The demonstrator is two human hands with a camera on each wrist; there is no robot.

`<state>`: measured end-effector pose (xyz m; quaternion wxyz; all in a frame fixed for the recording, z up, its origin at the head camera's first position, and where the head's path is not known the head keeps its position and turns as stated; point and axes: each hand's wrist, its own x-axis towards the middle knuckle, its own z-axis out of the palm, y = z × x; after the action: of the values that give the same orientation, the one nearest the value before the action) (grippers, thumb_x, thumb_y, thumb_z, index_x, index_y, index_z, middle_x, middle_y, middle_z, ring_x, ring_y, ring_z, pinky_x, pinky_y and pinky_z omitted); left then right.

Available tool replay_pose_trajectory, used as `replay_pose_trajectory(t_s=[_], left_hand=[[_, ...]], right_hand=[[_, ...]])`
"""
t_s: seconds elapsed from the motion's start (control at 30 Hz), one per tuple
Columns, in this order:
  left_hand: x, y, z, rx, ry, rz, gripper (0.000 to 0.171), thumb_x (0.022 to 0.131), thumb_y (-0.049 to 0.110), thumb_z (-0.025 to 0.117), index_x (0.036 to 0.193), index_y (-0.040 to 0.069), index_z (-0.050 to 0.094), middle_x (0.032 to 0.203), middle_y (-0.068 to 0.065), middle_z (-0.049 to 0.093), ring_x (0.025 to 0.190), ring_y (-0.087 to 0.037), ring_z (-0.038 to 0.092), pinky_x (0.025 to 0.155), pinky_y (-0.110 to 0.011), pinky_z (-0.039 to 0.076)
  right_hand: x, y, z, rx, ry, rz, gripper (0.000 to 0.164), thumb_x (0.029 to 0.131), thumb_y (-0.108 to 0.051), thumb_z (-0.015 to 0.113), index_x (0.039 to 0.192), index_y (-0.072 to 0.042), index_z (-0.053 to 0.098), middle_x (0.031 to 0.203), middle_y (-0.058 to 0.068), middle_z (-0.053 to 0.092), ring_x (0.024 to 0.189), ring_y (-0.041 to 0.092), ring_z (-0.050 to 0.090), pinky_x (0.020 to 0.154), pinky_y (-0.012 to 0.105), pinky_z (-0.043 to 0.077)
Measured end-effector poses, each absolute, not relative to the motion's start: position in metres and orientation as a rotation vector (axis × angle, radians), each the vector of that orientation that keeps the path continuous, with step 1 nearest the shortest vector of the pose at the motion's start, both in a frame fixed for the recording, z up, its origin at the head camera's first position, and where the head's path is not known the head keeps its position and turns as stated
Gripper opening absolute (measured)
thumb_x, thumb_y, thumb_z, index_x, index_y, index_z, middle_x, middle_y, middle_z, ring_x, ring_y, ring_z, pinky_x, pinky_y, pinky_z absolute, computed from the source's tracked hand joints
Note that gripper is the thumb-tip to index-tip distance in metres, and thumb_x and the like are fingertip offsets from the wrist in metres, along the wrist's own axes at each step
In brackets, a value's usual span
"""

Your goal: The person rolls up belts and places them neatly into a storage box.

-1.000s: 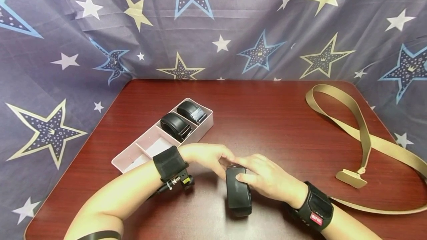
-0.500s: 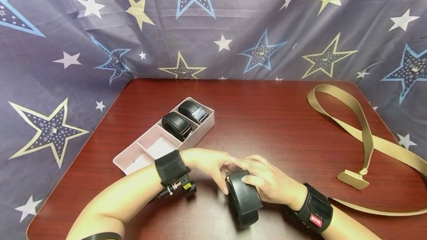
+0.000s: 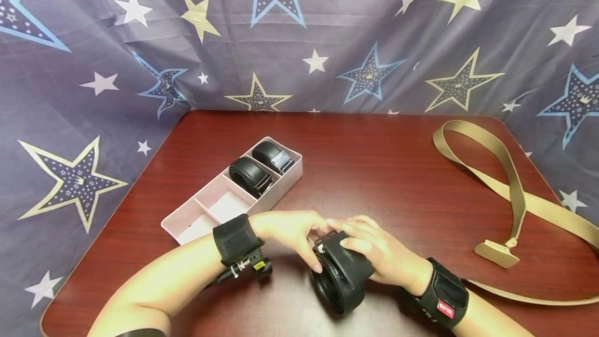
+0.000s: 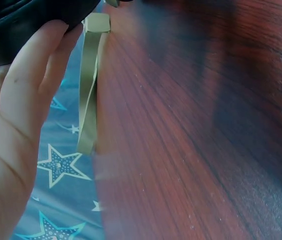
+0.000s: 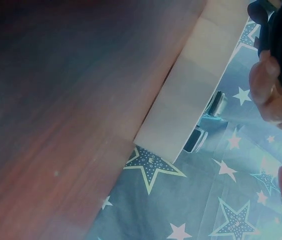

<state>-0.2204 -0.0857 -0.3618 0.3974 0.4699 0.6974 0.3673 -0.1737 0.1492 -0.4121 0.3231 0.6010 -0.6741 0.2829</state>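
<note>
Backdrop cloth (image 3: 281,51): grey-purple, creased, star-printed | table (image 3: 369,170): reddish-brown wood grain, rounded far corners | pale glare (image 3: 281,308) on its surface

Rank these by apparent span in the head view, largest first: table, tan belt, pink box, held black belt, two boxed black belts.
1. Table
2. Tan belt
3. Pink box
4. Held black belt
5. Nearer boxed belt, farther boxed belt: unranked, nearness makes it unsure

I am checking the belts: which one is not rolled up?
The tan belt, spread in loose loops at the right; the three black belts are coiled.
</note>
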Motion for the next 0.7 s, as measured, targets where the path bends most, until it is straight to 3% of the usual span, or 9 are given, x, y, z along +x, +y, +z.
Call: replay_pose_trajectory(t_s=[0.17, 0.43, 0.57, 0.7], left_hand=[[-0.217, -0.09, -0.359, 1.1, 1.699, 1.001, 0.033, 0.08, -0.01, 0.078, 0.111, -0.014, 0.066, 0.105, -0.028, 0.074, 0.088, 0.003, 0.068, 0.085, -0.022, 0.057], [-0.218, -0.109, -0.345, 1.043, 1.748, 1.045, 0.04, 0.081, -0.007, 0.079, 0.118, -0.013, 0.067, 0.113, -0.024, 0.075, 0.1, -0.004, 0.072, 0.092, -0.025, 0.057], [-0.22, -0.121, -0.335, 1.065, 1.833, 1.022, 0.042, 0.079, -0.003, 0.082, 0.119, -0.009, 0.07, 0.112, -0.018, 0.077, 0.1, -0.002, 0.071, 0.094, -0.025, 0.056], [-0.223, -0.133, -0.325, 1.105, 1.937, 0.984, 0.043, 0.078, 0.0, 0.084, 0.118, -0.006, 0.071, 0.108, -0.014, 0.078, 0.095, -0.001, 0.071, 0.091, -0.025, 0.057]], right_hand=[[-0.167, 0.148, -0.404, 1.488, -1.825, 0.732, 0.019, 0.109, -0.02, 0.047, 0.116, -0.005, 0.057, 0.119, 0.02, 0.066, 0.1, 0.031, 0.069, 0.086, 0.038, 0.055], [-0.163, 0.148, -0.401, 1.458, -1.855, 1.03, 0.026, 0.108, -0.011, 0.045, 0.124, -0.005, 0.064, 0.111, 0.021, 0.069, 0.101, 0.029, 0.07, 0.098, 0.026, 0.054], [-0.162, 0.146, -0.403, 1.467, -1.822, 1.129, 0.026, 0.106, -0.009, 0.048, 0.124, -0.002, 0.065, 0.124, 0.024, 0.064, 0.102, 0.028, 0.069, 0.098, 0.025, 0.054], [-0.163, 0.144, -0.403, 1.503, -1.766, 1.083, 0.025, 0.105, -0.011, 0.051, 0.121, 0.0, 0.067, 0.14, 0.022, 0.056, 0.106, 0.03, 0.066, 0.09, 0.027, 0.056]])
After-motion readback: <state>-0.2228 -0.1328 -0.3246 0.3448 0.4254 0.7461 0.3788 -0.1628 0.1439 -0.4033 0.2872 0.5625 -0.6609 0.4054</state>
